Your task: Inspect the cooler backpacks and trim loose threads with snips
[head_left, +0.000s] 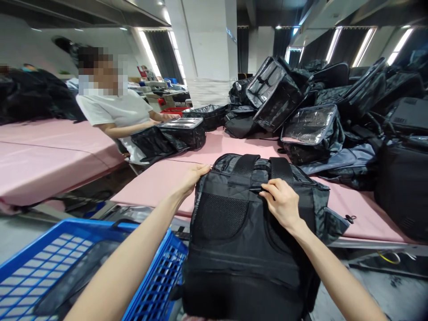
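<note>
A black backpack [227,254] stands upright in front of me, its padded mesh back panel towards me and its shoulder straps folded over the top. My left hand [195,177] grips its upper left corner, thumb and fingers closed on the edge. Near the top middle of the back panel, my right hand [282,203] is closed in a pinch beside a short dark slit or strip. What exactly its fingertips hold is too small to make out. The backpack leans against the edge of a pink-covered table [160,183].
A blue plastic basket [63,225] with dark fabric inside stands at lower left. Black and camouflage bags with silvery linings [310,125] are heaped on the right. Across the table a co-worker [113,109] in white handles another bag [187,133]. A white pillar [209,44] rises behind.
</note>
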Motion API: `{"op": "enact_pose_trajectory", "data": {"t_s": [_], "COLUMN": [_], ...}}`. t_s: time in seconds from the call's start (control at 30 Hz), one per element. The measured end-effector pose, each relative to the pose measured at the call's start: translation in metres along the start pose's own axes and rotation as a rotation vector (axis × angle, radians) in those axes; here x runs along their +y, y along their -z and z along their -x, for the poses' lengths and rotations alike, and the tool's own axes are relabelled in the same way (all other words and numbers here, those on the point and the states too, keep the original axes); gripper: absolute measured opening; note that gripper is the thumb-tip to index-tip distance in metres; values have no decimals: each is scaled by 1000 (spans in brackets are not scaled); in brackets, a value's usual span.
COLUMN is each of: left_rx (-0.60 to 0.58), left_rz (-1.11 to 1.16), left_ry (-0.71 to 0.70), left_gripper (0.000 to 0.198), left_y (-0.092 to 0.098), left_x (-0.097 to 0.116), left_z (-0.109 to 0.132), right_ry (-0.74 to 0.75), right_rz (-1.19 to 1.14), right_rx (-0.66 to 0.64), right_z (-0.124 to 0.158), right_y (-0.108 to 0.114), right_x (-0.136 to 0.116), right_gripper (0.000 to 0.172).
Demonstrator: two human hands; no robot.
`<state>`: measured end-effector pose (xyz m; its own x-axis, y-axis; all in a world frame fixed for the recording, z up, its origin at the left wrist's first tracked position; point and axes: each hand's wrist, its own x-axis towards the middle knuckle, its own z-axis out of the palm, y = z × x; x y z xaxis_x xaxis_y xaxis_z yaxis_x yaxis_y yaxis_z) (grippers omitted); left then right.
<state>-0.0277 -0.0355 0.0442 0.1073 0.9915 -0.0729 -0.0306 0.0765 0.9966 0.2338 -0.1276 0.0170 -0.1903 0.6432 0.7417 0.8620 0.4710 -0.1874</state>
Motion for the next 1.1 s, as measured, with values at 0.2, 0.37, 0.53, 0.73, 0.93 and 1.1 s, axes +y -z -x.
{"op": "enact_pose_trajectory", "data": {"t_s": [0.2, 0.37, 0.53, 0.73, 0.93, 1.1], "left_rx": [15, 9, -1, 2, 19, -10], "left_rz": [30, 25, 4, 19, -29, 31], "left_ry": [-3, -19, -19, -25, -70, -66], "left_gripper": [27, 23, 24, 25, 25, 24], "left_y": [7, 11, 14, 16, 13, 11], "left_x": [-1, -3, -6, -7, -5, -1], "left_z": [4, 5, 3, 4, 8, 11], "right_ry": [-44, -140, -118, -139, -230, -237], "right_rz": [-50, 70, 132, 88, 134, 177], "right_rx": [-32, -64, -112, -130, -166, -192], "right_z": [-9, -10, -12, -14, -8, -9], "right_y": [-1, 9, 6, 7, 17, 14], "right_x": [-4, -4, -10, -13, -12, -23], "right_gripper": [11, 13, 14, 12, 15, 14]}}
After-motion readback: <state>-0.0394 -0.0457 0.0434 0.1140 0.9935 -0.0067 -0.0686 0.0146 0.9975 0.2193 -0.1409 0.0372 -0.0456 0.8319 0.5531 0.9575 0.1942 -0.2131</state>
